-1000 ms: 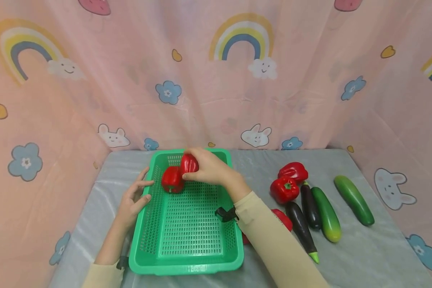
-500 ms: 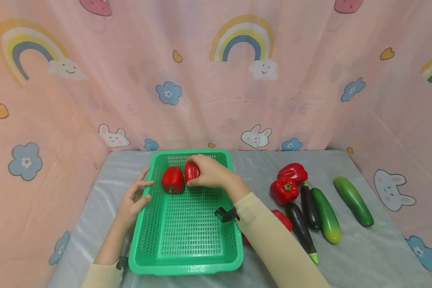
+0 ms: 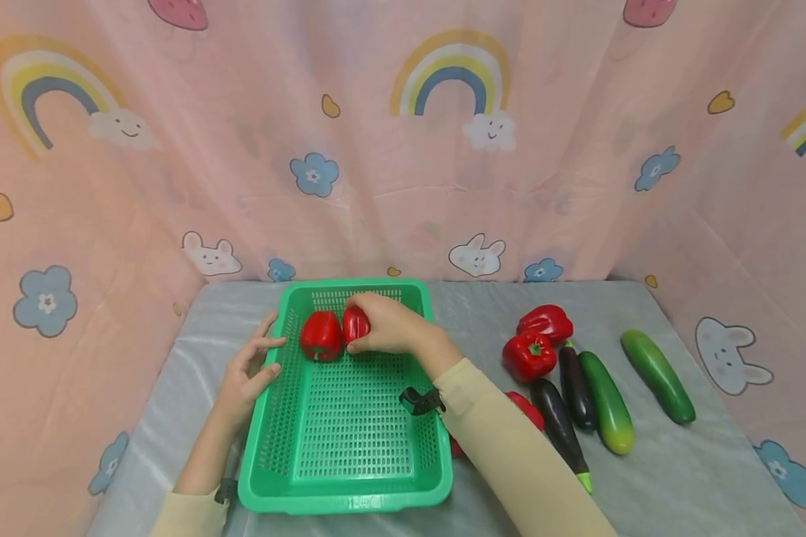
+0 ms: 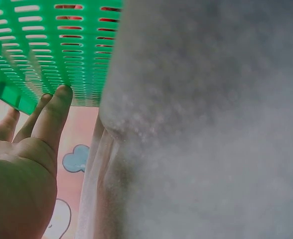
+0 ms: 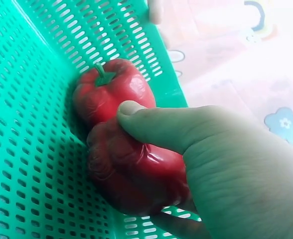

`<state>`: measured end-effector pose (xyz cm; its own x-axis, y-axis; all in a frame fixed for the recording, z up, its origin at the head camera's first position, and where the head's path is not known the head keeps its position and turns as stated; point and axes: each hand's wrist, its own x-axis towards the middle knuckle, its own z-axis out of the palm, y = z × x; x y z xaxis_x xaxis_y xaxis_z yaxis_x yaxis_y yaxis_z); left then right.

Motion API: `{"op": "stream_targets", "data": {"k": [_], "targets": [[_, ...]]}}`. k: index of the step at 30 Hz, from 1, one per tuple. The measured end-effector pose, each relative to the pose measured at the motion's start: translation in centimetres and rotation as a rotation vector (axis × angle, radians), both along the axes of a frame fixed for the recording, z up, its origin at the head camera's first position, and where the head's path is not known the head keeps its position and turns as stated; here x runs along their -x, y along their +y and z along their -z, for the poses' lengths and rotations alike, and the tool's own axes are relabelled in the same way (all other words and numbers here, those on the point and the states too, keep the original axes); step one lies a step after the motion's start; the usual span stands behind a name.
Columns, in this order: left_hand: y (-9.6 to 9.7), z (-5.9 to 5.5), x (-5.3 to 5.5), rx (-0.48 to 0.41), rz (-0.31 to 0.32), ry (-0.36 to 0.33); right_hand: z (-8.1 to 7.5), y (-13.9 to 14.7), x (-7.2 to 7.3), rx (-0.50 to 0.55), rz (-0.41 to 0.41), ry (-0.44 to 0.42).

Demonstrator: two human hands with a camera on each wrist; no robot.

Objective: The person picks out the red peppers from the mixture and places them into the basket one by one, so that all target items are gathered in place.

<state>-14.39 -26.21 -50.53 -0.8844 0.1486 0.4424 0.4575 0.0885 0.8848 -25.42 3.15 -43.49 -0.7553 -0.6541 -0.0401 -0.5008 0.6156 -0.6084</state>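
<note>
My right hand (image 3: 389, 325) reaches into the far end of the green basket (image 3: 345, 503) and grips a red bell pepper (image 3: 355, 325) between thumb and fingers. Another red bell pepper (image 3: 321, 337) with a green stem lies in the basket, just left of the held one. In the right wrist view the gripped bell pepper (image 5: 136, 167) sits low against the perforated basket wall, right up against its neighbour (image 5: 114, 92). My left hand (image 3: 247, 375) rests with spread, relaxed fingers at the basket's left rim; the left wrist view has its fingertips (image 4: 63, 92) touching the outer side wall.
Right of the basket, two red bell peppers (image 3: 530, 356) lie by two dark eggplants (image 3: 559, 419) and two green cucumbers (image 3: 658, 377). More red bell pepper (image 3: 527, 409) shows partly behind my right sleeve. A pink printed curtain (image 3: 389, 216) stands behind the grey-covered table (image 3: 672, 477).
My right hand has lowered the bell pepper into the basket, slightly right and toward me, beside the other one. The left hand has stayed at the rim.
</note>
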Motion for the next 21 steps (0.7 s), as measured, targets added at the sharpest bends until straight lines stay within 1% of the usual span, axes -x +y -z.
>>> {"op": "stream_targets", "data": {"k": [9, 21], "targets": [[-0.01, -0.31, -0.11, 0.007, 0.001, -0.016, -0.04, -0.14, 0.00, -0.023, -0.040, -0.029], [-0.02, -0.18, -0.11, 0.001, 0.011, -0.022, -0.06, -0.15, -0.18, -0.037, -0.042, -0.031]]}}
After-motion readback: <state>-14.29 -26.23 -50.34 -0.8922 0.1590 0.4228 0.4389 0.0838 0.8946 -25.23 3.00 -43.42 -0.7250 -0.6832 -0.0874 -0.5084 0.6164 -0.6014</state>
